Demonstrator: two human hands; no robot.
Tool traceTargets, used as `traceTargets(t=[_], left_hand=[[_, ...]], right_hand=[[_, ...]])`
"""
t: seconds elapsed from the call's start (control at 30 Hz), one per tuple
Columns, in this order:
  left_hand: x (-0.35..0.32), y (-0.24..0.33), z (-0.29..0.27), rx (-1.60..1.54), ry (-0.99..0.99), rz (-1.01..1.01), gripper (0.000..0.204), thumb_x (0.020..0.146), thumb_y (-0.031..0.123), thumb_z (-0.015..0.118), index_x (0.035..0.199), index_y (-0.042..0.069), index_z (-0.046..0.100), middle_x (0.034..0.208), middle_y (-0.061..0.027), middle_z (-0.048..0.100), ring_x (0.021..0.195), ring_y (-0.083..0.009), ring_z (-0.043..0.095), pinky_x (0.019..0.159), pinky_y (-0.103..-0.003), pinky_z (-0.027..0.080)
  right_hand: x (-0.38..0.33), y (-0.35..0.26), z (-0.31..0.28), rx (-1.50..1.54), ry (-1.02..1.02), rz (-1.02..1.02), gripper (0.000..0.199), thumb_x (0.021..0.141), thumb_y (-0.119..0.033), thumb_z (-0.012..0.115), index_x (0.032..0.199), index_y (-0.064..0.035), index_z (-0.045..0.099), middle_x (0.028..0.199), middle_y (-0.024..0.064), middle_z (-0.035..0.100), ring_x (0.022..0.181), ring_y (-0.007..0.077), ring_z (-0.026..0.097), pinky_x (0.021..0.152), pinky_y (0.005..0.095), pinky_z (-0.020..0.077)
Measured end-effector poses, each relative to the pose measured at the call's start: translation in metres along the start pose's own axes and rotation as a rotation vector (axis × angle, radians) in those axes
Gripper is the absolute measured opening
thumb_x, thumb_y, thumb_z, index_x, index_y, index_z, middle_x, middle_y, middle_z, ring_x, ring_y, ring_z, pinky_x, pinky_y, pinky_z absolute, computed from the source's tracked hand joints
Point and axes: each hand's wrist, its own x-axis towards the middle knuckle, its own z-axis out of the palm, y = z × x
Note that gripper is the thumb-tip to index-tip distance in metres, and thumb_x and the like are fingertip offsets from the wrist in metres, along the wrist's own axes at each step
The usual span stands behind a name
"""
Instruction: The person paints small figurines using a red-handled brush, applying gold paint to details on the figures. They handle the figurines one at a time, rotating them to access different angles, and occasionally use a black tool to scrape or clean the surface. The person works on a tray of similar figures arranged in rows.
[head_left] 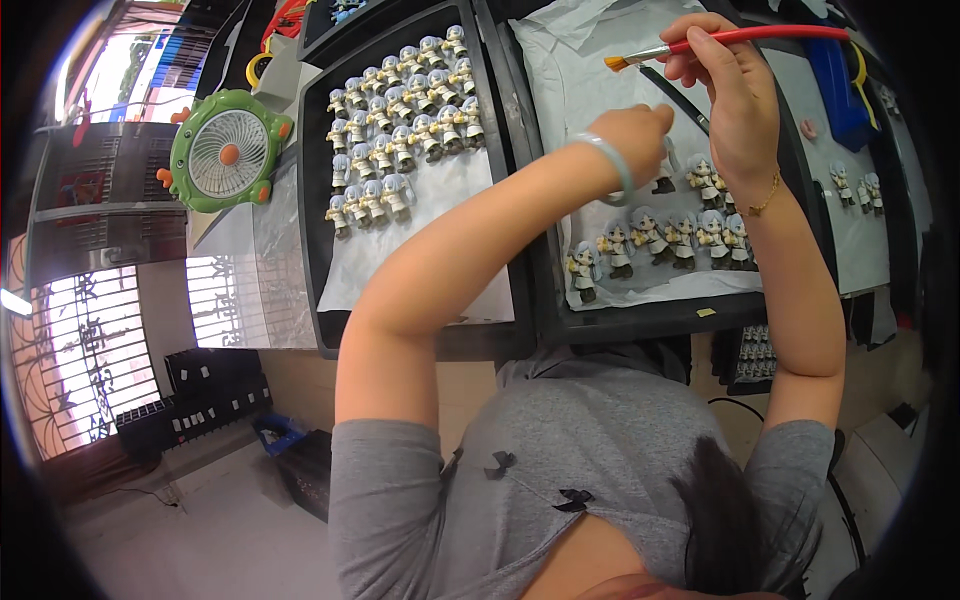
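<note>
My right hand (727, 90) grips a paintbrush (765, 35) with a red handle, a metal ferrule and orange-brown bristles that point left. Close beside it, my left hand (637, 140) is closed over the right black tray (640, 318), a pale bangle at its wrist. Its curled fingers hide whatever they hold. A small figurine (665, 180) shows partly just below that hand; whether the hand touches it I cannot tell. Several figurines (650, 237) with pale hair and white-and-dark clothes sit along the tray's near side. A thin black stick (678, 98) lies on the white paper between my hands.
The left black tray (323, 290) holds rows of similar figurines (405, 110) on white paper. A green animal-shaped fan (228, 150) stands left of it. Right of my right arm are a blue object (840, 90) and a few more figurines (855, 188) on another papered tray.
</note>
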Motion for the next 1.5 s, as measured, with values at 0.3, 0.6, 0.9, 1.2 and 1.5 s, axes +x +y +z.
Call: traceTargets(t=[0.3, 0.6, 0.9, 1.2, 1.5], left_hand=[[-0.144, -0.026, -0.055, -1.609, -0.055, -0.136, 0.074, 0.065, 0.021, 0.056, 0.13, 0.004, 0.025, 0.108, -0.0066, 0.042, 0.081, -0.0157, 0.045, 0.069, -0.026, 0.039], [-0.168, -0.021, -0.061, -1.38, 0.117, 0.094, 0.086, 0.049, -0.002, 0.052, 0.129, 0.011, 0.023, 0.122, -0.0153, 0.036, 0.082, -0.0183, 0.049, 0.068, -0.029, 0.04], [-0.166, -0.026, -0.052, -1.488, 0.1, 0.09, 0.083, 0.055, -0.006, 0.056, 0.125, 0.019, 0.02, 0.122, -0.0182, 0.036, 0.084, -0.0183, 0.05, 0.071, -0.03, 0.042], [-0.162, -0.034, -0.041, -1.0, 0.255, 0.238, 0.07, 0.055, -0.006, 0.058, 0.113, 0.014, 0.023, 0.114, -0.0166, 0.039, 0.094, -0.0195, 0.047, 0.068, -0.027, 0.039], [-0.164, -0.031, -0.043, -0.66, 0.384, 0.292, 0.063, 0.054, -0.002, 0.059, 0.109, 0.005, 0.028, 0.108, -0.0139, 0.043, 0.096, -0.0186, 0.045, 0.067, -0.027, 0.035]], right_hand=[[-0.018, -0.023, 0.021, -0.009, -0.127, 0.027, 0.023, 0.086, -0.015, 0.038, 0.085, 0.0007, 0.055, 0.077, 0.0046, 0.053, 0.065, 0.0075, 0.047, 0.062, 0.0204, 0.0372], [-0.019, -0.018, 0.027, -0.058, -0.135, 0.028, 0.023, 0.085, -0.016, 0.04, 0.082, 0.0001, 0.057, 0.069, 0.0034, 0.053, 0.062, 0.0071, 0.048, 0.06, 0.0205, 0.0361], [-0.02, -0.017, 0.028, -0.087, -0.166, 0.063, 0.023, 0.085, -0.017, 0.04, 0.082, -0.0001, 0.056, 0.069, 0.0032, 0.052, 0.062, 0.0072, 0.048, 0.061, 0.0204, 0.0366], [-0.021, -0.016, 0.029, -0.097, -0.19, 0.087, 0.023, 0.085, -0.017, 0.04, 0.081, -0.0003, 0.056, 0.069, 0.0033, 0.052, 0.062, 0.0074, 0.048, 0.061, 0.0206, 0.0372], [-0.021, -0.015, 0.03, -0.1, -0.2, 0.085, 0.024, 0.085, -0.017, 0.04, 0.08, -0.0001, 0.056, 0.074, 0.0039, 0.053, 0.063, 0.0075, 0.048, 0.061, 0.0208, 0.0375]])
